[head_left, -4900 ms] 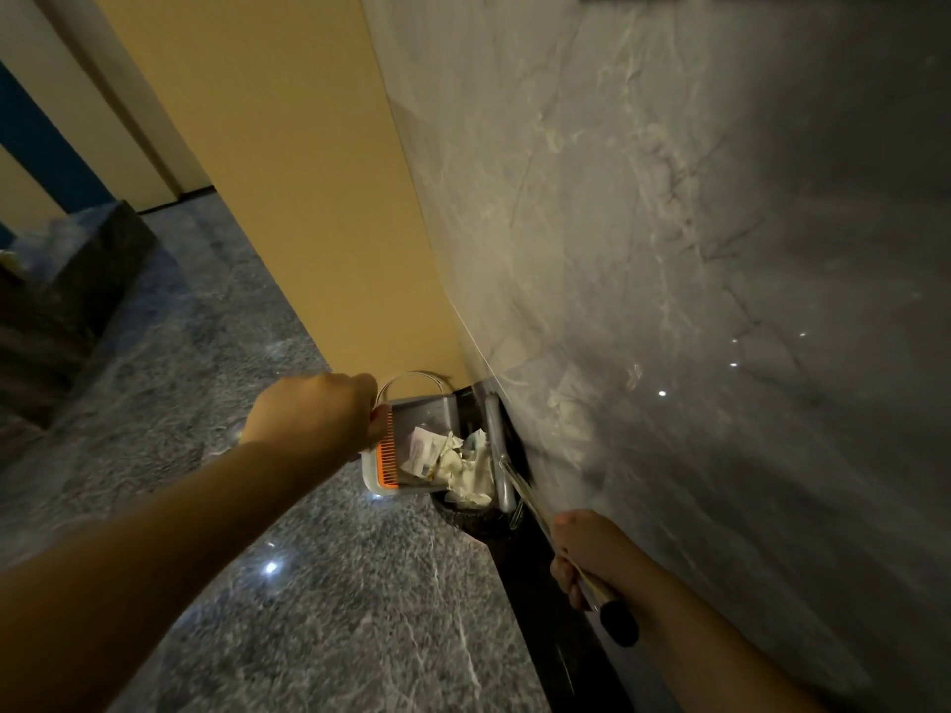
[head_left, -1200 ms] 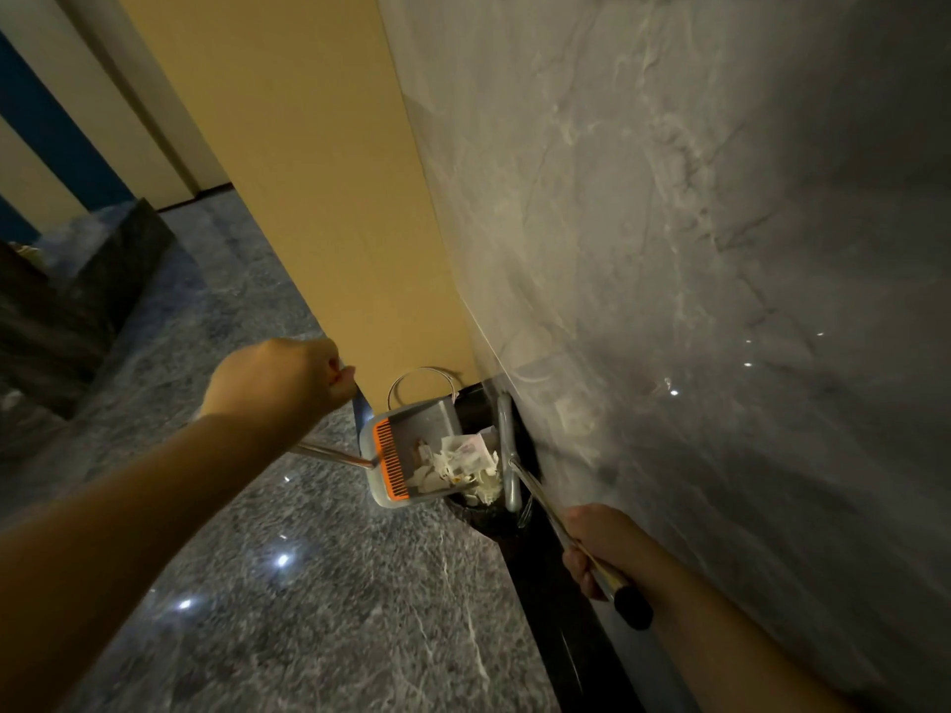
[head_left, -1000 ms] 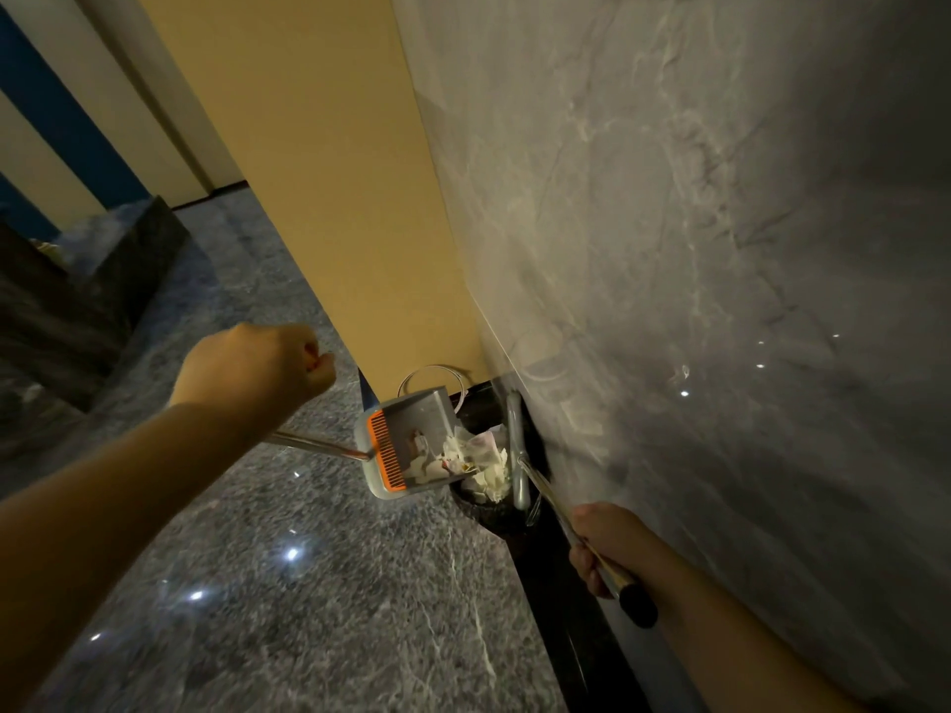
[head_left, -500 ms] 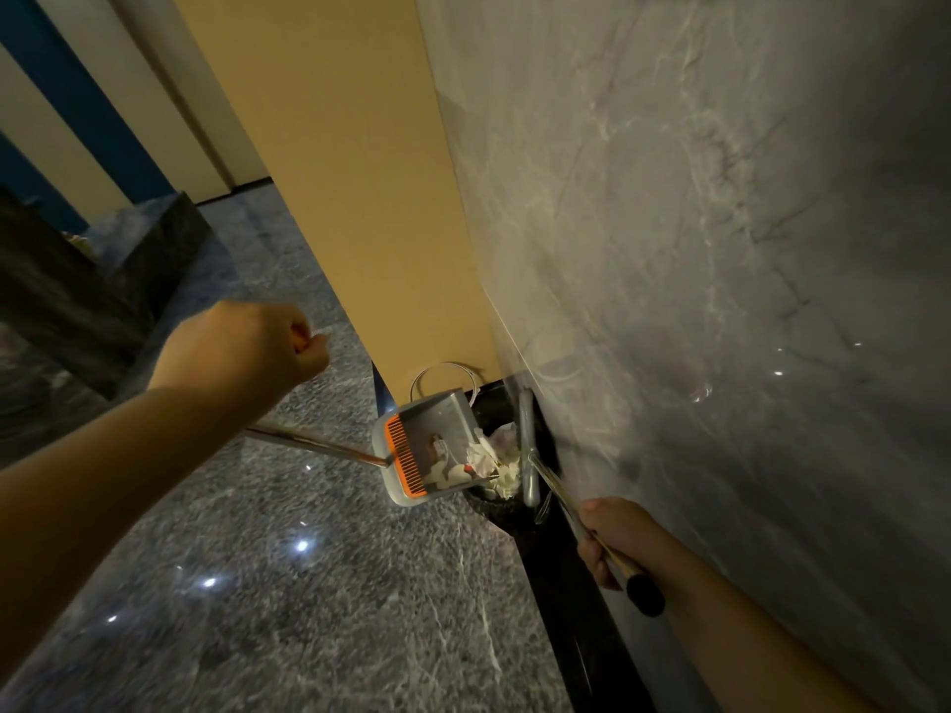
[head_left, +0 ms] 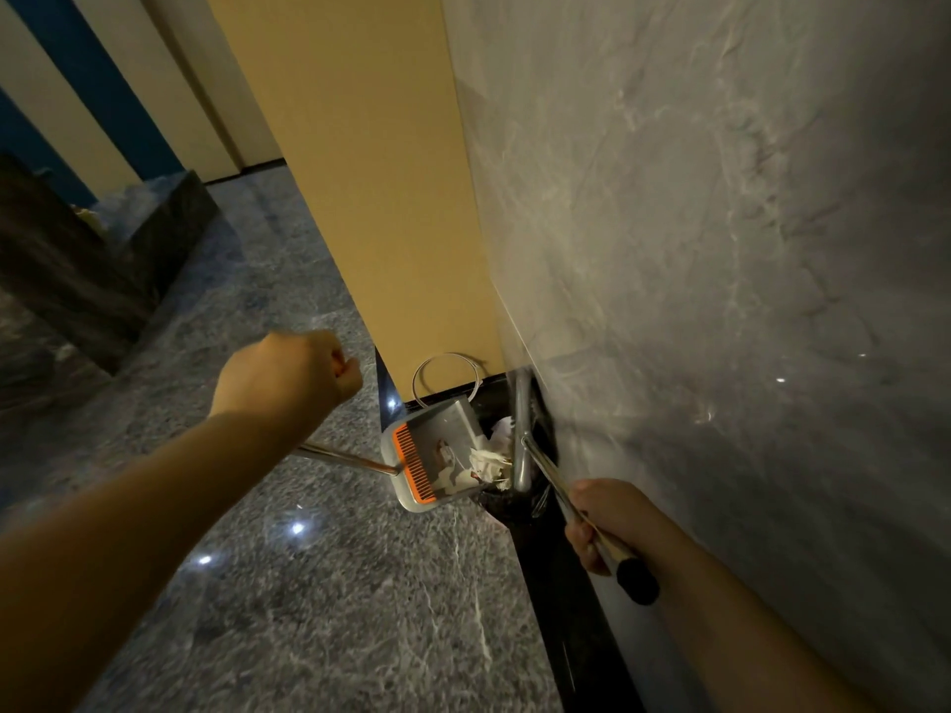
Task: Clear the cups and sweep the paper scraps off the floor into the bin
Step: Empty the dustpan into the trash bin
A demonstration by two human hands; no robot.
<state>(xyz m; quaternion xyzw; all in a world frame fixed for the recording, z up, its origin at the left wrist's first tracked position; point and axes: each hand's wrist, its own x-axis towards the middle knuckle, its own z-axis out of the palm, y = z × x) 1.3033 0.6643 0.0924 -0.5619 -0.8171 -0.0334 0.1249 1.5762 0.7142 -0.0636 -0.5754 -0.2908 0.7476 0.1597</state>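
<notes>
My left hand [head_left: 288,373] fisted on dustpan handle [head_left: 350,458]; dustpan [head_left: 437,450] tipped over the bin [head_left: 507,499] at the wall base. Paper scraps [head_left: 486,463] at the pan's lip, some probably in the bin already. Right hand [head_left: 604,522] grips broom handle [head_left: 576,506].

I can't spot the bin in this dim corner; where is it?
In the head view, the bin sits low, right of centre, at the marble wall, beside the tilted dustpan.
</notes>
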